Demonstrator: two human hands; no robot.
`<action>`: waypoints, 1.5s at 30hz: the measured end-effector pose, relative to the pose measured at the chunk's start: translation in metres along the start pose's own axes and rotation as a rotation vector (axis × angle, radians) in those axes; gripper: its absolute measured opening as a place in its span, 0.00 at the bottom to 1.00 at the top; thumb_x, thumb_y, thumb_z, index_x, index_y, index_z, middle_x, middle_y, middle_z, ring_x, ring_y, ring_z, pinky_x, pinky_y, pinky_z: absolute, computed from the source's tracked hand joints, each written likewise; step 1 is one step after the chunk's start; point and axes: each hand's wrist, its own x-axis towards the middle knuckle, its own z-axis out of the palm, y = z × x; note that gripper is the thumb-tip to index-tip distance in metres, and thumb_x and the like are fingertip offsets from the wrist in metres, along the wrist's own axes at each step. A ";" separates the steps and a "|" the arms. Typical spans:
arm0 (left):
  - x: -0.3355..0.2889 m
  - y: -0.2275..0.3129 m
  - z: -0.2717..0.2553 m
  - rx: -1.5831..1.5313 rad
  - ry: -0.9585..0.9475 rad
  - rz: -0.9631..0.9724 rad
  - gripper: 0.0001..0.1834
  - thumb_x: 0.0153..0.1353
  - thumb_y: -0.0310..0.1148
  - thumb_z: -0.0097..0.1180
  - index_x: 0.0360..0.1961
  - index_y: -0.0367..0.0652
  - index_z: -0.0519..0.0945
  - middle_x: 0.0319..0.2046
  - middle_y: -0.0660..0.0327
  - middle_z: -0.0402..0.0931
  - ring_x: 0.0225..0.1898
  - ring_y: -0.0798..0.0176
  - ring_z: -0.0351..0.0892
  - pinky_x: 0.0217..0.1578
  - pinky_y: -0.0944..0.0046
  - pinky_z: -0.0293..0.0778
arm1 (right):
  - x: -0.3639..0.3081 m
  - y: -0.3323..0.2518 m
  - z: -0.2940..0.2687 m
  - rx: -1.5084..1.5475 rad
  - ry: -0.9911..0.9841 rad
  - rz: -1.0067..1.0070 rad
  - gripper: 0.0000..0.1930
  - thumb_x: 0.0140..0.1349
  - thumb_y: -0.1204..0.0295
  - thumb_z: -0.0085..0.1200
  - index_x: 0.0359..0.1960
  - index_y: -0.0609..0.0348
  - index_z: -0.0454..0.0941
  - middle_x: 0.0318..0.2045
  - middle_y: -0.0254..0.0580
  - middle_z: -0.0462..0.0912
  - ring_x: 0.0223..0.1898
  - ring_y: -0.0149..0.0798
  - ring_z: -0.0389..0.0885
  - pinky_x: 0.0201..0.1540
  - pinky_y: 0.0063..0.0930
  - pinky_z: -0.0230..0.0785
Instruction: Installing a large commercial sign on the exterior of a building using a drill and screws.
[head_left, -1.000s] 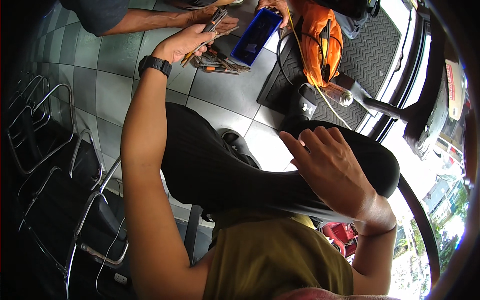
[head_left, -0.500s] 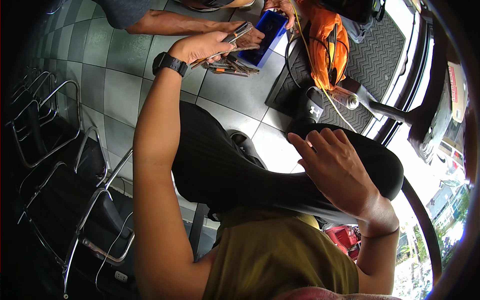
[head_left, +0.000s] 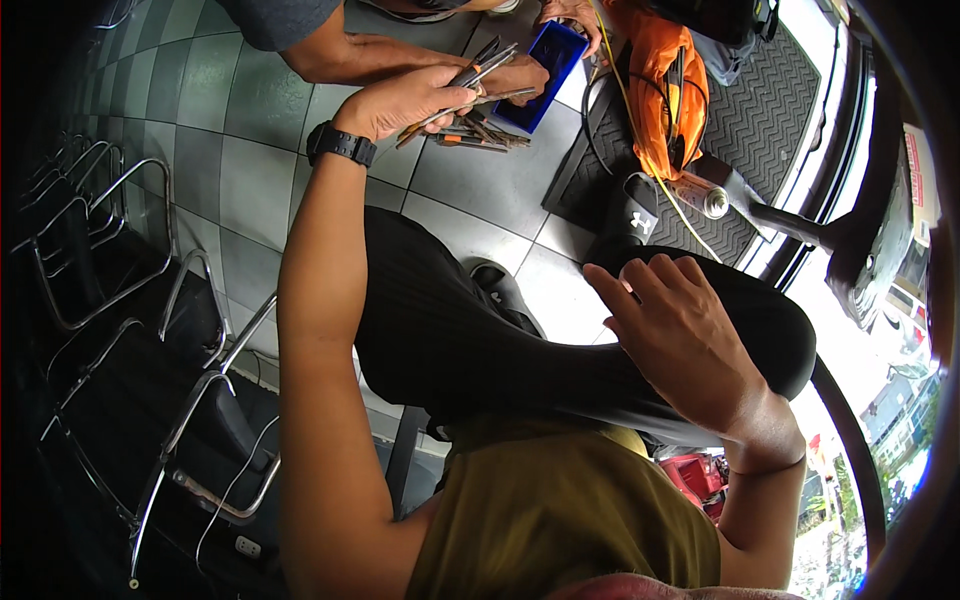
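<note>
My left hand (head_left: 420, 103), with a black watch on its wrist, is closed around a bundle of slim metal rods (head_left: 482, 72) that look like drill bits. The bundle is over the tiled floor, close to a co-worker's hand (head_left: 522, 78) at a blue open box (head_left: 553, 62). More rods (head_left: 480, 133), some with orange parts, lie on the floor just below my left hand. Above my dark-clad thigh is my right hand (head_left: 690, 335), back up, fingers loosely bent and the index finger apart. Nothing shows in it; some fingertips are hidden.
The co-worker's other hand (head_left: 575, 15) is at the box's far end. To the right are an orange bag (head_left: 660, 95), a yellow cable, a spray can (head_left: 703, 197) and a ribbed dark mat (head_left: 755, 125). Metal-framed chairs (head_left: 160, 220) stand at left.
The whole view has shifted slightly to the right. My left hand still grips the rods, and my right hand keeps its pose. The co-worker's near hand has moved slightly against the box.
</note>
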 end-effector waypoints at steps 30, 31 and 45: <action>0.027 -0.002 0.022 0.089 -0.225 -0.190 0.14 0.72 0.41 0.54 0.48 0.41 0.76 0.32 0.69 0.72 0.26 0.76 0.65 0.26 0.74 0.63 | -0.005 -0.002 -0.006 -0.009 0.075 -0.024 0.22 0.60 0.75 0.53 0.57 0.66 0.75 0.36 0.40 0.76 0.42 0.37 0.74 0.46 0.31 0.65; 0.031 -0.006 0.025 0.188 -0.252 -0.234 0.13 0.72 0.40 0.53 0.47 0.41 0.76 0.31 0.69 0.72 0.26 0.76 0.65 0.26 0.74 0.63 | -0.005 -0.002 -0.005 -0.009 0.077 -0.019 0.22 0.60 0.75 0.53 0.57 0.66 0.75 0.36 0.40 0.76 0.42 0.37 0.74 0.46 0.31 0.65; 0.045 -0.020 0.030 0.317 -0.081 -0.247 0.15 0.70 0.42 0.51 0.48 0.42 0.73 0.33 0.67 0.72 0.31 0.73 0.68 0.30 0.72 0.67 | -0.004 0.000 -0.007 0.010 0.096 -0.014 0.20 0.61 0.74 0.52 0.56 0.66 0.75 0.36 0.39 0.76 0.41 0.37 0.75 0.47 0.31 0.66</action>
